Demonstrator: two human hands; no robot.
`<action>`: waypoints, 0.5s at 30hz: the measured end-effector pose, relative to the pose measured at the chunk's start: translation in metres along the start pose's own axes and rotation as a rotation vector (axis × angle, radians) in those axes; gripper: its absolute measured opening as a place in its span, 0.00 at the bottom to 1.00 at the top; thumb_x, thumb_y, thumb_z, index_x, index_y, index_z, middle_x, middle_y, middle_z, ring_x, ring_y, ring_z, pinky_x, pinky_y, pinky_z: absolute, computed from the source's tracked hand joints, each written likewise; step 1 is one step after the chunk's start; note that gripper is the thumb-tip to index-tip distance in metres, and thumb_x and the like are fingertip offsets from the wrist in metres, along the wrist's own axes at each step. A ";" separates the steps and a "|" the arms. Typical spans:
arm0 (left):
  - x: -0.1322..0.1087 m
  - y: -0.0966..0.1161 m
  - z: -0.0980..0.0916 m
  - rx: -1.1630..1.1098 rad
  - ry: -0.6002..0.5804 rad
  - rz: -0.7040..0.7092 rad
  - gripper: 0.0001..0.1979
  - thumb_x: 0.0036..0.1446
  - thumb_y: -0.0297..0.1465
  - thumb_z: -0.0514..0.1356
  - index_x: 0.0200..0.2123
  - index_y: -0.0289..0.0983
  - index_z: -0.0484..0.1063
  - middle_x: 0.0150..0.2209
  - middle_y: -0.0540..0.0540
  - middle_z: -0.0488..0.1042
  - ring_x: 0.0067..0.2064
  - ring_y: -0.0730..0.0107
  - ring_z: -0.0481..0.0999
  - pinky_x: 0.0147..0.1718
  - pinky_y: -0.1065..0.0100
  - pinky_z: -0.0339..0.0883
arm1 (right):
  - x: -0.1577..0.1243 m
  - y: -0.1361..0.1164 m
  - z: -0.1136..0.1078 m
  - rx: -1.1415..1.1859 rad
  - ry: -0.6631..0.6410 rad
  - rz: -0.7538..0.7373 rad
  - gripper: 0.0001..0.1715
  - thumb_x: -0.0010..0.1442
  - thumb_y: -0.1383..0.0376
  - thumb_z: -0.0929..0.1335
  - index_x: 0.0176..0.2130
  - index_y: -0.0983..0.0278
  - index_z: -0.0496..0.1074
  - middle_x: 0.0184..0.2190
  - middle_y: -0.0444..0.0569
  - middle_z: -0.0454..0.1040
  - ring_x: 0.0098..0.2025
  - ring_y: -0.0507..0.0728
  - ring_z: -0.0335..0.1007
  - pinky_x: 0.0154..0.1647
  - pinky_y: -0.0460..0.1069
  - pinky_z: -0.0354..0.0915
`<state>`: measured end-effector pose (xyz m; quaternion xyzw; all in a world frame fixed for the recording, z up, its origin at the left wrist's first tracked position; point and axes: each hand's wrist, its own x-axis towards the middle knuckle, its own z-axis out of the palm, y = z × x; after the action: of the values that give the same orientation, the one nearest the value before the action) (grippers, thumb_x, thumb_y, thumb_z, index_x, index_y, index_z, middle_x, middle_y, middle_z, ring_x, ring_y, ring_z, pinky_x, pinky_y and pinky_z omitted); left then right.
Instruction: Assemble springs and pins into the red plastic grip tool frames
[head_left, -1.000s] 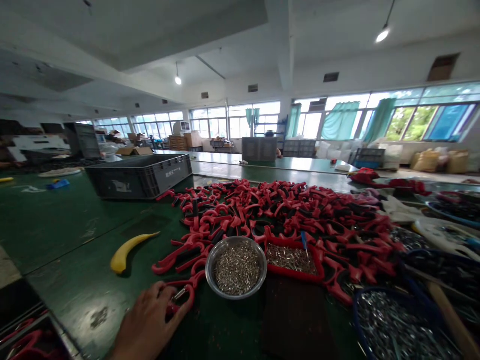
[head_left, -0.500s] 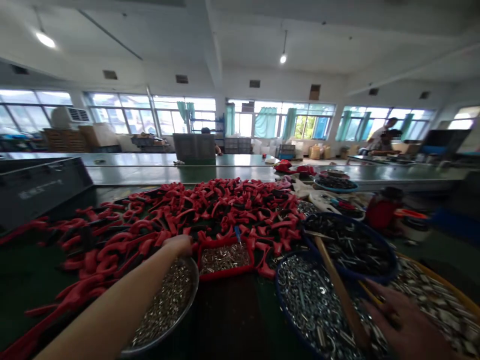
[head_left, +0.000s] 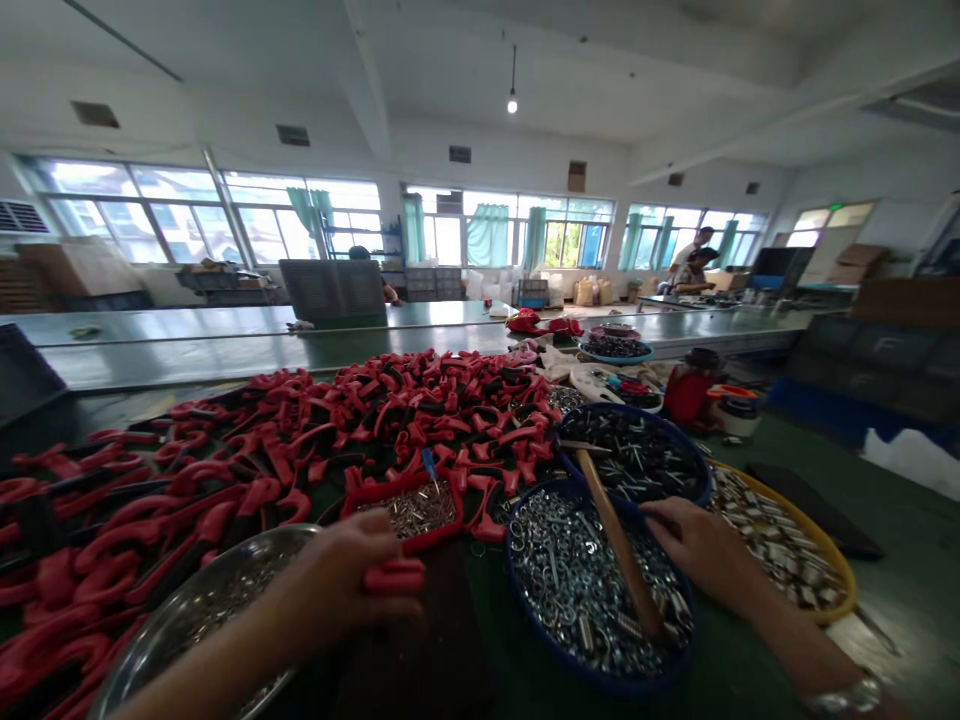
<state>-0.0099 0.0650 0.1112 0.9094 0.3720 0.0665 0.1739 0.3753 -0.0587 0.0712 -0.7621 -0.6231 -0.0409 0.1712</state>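
Note:
My left hand [head_left: 349,572] is shut on a red rubber-coated curved piece [head_left: 394,576], above a steel bowl [head_left: 202,600] of small metal parts and next to a red tray [head_left: 405,510] of metal pins. A large heap of red-and-black curved pieces [head_left: 300,450] spreads beyond and to the left of the bowl. My right hand [head_left: 697,545] rests at the rim of a blue basin [head_left: 592,585] full of steel washers and screws, with its fingertips among them. A wooden stick [head_left: 615,550] leans in that basin just left of my right hand. Whatever my right hand holds is hidden.
A second blue basin [head_left: 637,455] of dark screws and a yellow basket [head_left: 780,540] of metal parts sit beside the first. A red container [head_left: 686,395] stands behind them. Co-workers [head_left: 694,268] stand at a far bench, and a grey crate [head_left: 332,290] sits on the green bench beyond.
My view has swung right. My left hand has moved from the bowl's rim and now grips a red piece. My right hand has come to the rim of the front basin.

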 end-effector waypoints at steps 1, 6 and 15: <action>-0.003 0.013 0.020 0.016 -0.066 0.044 0.16 0.44 0.46 0.61 0.23 0.38 0.70 0.32 0.50 0.69 0.32 0.70 0.69 0.30 0.70 0.60 | 0.002 -0.003 -0.002 0.011 -0.011 -0.030 0.18 0.58 0.62 0.57 0.40 0.64 0.73 0.37 0.51 0.74 0.39 0.57 0.70 0.40 0.50 0.65; -0.004 0.036 0.102 -0.015 -0.126 -0.077 0.17 0.39 0.45 0.64 0.27 0.39 0.67 0.34 0.51 0.70 0.32 0.69 0.70 0.27 0.72 0.59 | 0.009 -0.010 -0.005 -0.040 -0.071 -0.055 0.18 0.58 0.62 0.57 0.42 0.62 0.72 0.39 0.50 0.74 0.41 0.57 0.69 0.41 0.50 0.63; -0.001 0.019 0.105 -0.207 -0.051 -0.091 0.11 0.46 0.23 0.51 0.33 0.40 0.66 0.34 0.51 0.73 0.36 0.71 0.71 0.35 0.73 0.61 | -0.018 0.025 0.003 -0.062 -0.345 -0.003 0.14 0.48 0.68 0.62 0.31 0.59 0.75 0.31 0.47 0.75 0.34 0.57 0.71 0.34 0.50 0.63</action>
<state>0.0277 0.0235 0.0203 0.8701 0.3995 0.0734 0.2793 0.3951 -0.0784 0.0587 -0.7618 -0.6428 0.0709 0.0380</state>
